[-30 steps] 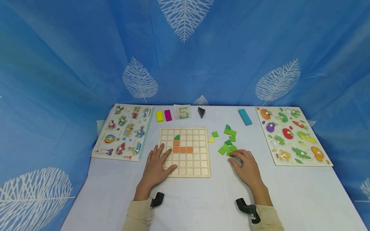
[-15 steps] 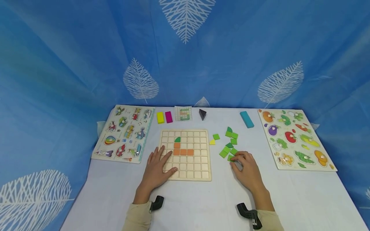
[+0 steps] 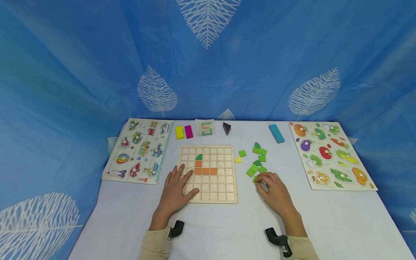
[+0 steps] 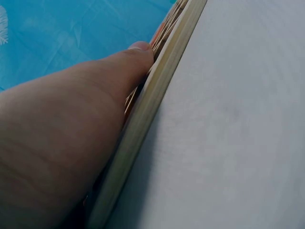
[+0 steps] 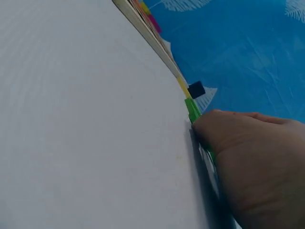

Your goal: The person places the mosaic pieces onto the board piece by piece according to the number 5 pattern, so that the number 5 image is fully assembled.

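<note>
While the right hand (image 3: 274, 191) pinches one green tile (image 3: 255, 179), a slip looks likeliest

Thumb and forefinger look clamped on the tile's edge; too thin a hold could drop it. Knuckles might also knock loose green squares (image 3: 250, 172) just past those fingertips. Left hand (image 3: 173, 191): fingers spread apart on the grid board (image 3: 227, 187); a shove there could skew it.

Counts: eight green squares, pinched one included; two loose dark green quarters (image 3: 257, 163) beyond the right fingertips; one yellow piece (image 3: 238, 159) ahead-left of them. Just right of the left forefinger, on the board: four orange squares (image 3: 206, 171), one dark green quarter-piece (image 3: 199, 157). Well beyond both hands' fingers: four blocks (image 3: 276, 134), one card (image 3: 205, 128). Outward either side: two puzzle boards (image 3: 352, 185).
</note>
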`<state>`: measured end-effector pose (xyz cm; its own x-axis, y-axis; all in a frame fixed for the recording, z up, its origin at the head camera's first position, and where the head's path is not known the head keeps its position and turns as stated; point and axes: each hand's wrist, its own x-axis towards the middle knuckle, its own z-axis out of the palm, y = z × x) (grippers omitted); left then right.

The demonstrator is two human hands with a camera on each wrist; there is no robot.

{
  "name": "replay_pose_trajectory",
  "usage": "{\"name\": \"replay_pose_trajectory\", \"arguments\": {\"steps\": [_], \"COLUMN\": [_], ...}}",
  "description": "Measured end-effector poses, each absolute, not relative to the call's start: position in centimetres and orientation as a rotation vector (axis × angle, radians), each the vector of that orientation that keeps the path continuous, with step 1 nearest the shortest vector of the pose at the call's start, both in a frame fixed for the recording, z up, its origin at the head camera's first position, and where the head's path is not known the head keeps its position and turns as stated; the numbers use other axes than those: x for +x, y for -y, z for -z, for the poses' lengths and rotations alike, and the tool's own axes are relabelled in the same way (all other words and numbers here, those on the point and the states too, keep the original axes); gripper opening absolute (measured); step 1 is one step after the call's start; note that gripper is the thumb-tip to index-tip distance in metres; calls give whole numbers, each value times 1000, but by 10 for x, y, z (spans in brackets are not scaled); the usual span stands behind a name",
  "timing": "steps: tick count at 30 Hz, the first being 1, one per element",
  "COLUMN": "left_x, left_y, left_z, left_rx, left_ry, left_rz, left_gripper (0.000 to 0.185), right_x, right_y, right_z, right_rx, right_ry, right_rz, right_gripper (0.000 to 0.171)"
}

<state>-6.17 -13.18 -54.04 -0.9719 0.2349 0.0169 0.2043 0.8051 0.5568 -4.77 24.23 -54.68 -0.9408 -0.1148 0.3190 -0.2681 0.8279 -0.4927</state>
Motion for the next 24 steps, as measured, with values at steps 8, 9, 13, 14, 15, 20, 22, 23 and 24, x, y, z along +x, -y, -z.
{"name": "replay_pose_trajectory", "arguments": {"steps": [8, 9, 13, 14, 15, 20, 22, 23, 24], "left_x": [-61, -61, -61, -61, -61, -63, -63, -63, -63], "left_y": [131, 130, 131, 131, 131, 131, 132, 132, 132], "left_z": [538, 537, 537, 537, 537, 536, 536, 536, 536], "left_rx": [349, 350, 344, 345, 346, 350, 350, 349, 350], "left_ry": [-2936, -2936, -2928, -2924, -2922, -2912, -2911, -2909, -2908], "left_rz": [-899, -902, -901, -898, -895, -908, -906, -903, -900], "left_gripper": [76, 76, 76, 76, 76, 76, 76, 77, 77], "right_x": [-64, -68, -88, -93, -99, -128, -139, -143, -148], "right_y": [-215, -210, -186, -180, -174, -144, -132, -127, -122], "right_z": [528, 524, 513, 511, 509, 505, 506, 505, 505], "right_rx": [371, 400, 501, 521, 537, 631, 663, 676, 689], "right_ry": [2727, 2724, 2739, 2750, 2765, 2842, 2875, 2892, 2909], "right_rz": [-882, -892, -902, -906, -912, -902, -893, -890, -878], "right_gripper": [15, 16, 15, 14, 14, 13, 14, 15, 15]}}
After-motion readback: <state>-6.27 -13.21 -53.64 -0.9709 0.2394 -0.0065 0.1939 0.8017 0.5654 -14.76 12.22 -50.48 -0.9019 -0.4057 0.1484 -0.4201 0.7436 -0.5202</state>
